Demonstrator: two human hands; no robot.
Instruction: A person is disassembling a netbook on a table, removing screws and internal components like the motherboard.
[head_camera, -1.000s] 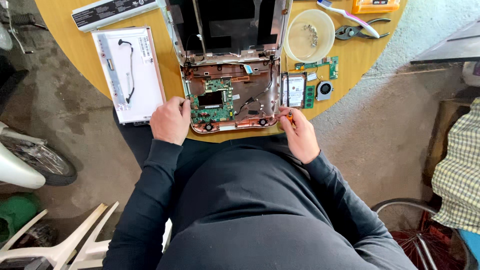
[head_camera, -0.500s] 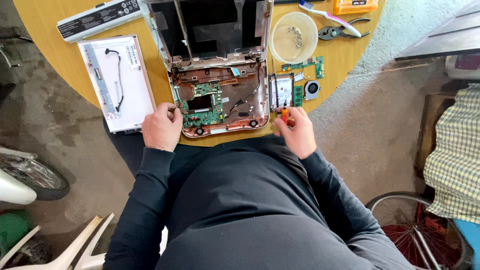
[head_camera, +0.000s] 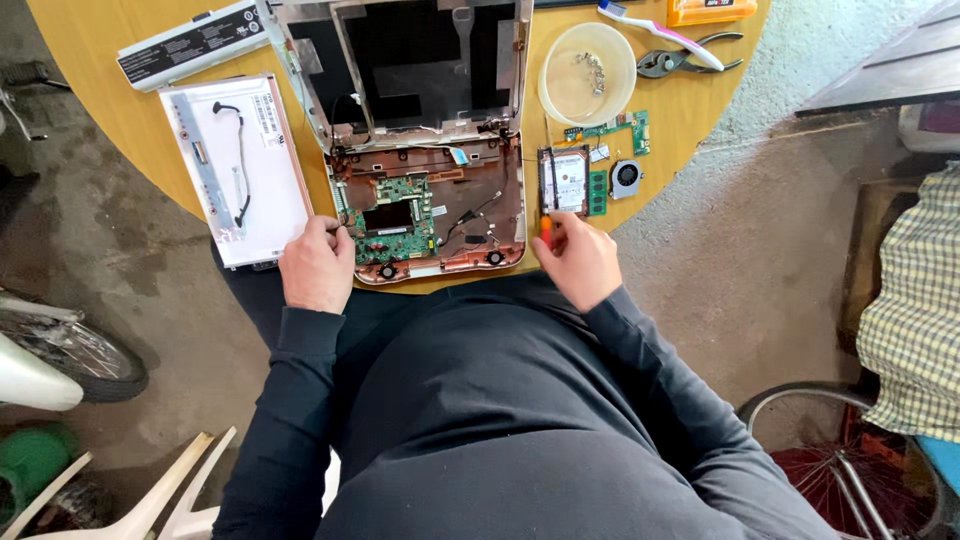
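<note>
A dismantled laptop base (head_camera: 430, 215) with a green circuit board (head_camera: 395, 222) exposed lies on a round wooden table (head_camera: 110, 110), its empty lid frame (head_camera: 400, 60) standing open behind. My left hand (head_camera: 318, 265) rests at the base's left front corner, fingers curled against the edge. My right hand (head_camera: 578, 260) is at the right front corner, closed around a screwdriver with an orange handle (head_camera: 546, 228), whose shaft points up along the base's right side. A hard drive (head_camera: 565, 180) lies just right of that.
A detached screen panel (head_camera: 240, 165) and a long grey battery (head_camera: 195, 45) lie left. A round bowl of screws (head_camera: 588, 75), small green boards (head_camera: 615, 130), a fan (head_camera: 627, 177), pliers (head_camera: 690, 58) and a toothbrush (head_camera: 650, 28) sit right. Bicycle wheels stand on the floor.
The view has shifted, so the table sits lower in the picture. Both hands stay at the laptop base's front corners, the right one a little higher beside the hard drive.
</note>
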